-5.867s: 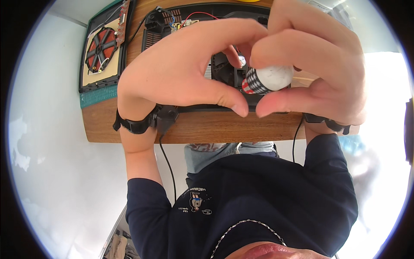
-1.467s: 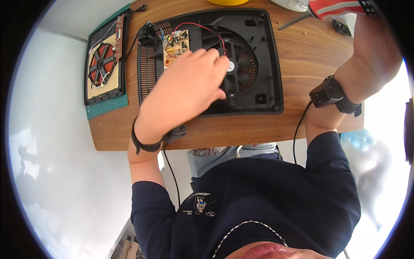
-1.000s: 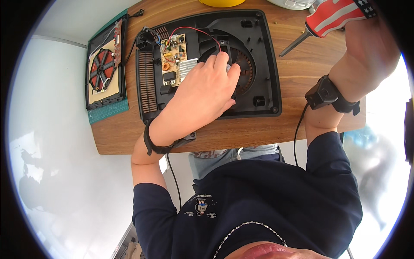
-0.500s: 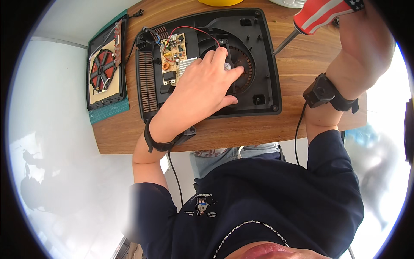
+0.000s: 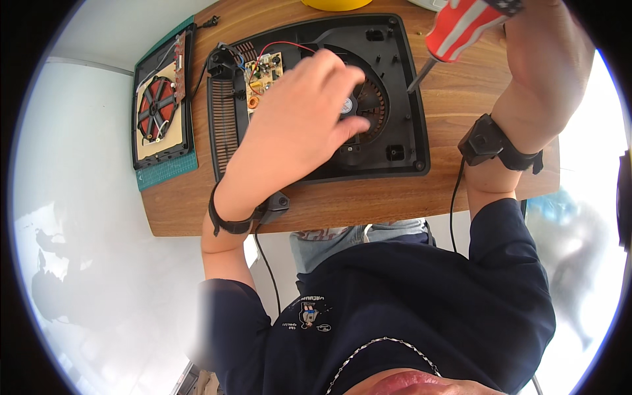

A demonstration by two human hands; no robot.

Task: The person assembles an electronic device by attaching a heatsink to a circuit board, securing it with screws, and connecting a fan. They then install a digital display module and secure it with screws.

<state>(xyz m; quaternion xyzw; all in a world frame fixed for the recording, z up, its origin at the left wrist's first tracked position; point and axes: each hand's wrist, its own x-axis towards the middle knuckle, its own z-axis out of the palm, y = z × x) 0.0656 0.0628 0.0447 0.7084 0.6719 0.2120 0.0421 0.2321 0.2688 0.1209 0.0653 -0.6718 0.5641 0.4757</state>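
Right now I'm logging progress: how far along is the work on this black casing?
Done: the casing lies open, and the red coil plate sits apart on the green mat. In hand: the left hand rests on the fan, and the right hand holds a screwdriver by the casing. Left: the circuit board is still wired inside.

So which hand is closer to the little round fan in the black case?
The left hand. Its fingers lie right over the fan inside the black housing. The right hand is off past the housing's right edge, holding a red-handled screwdriver.
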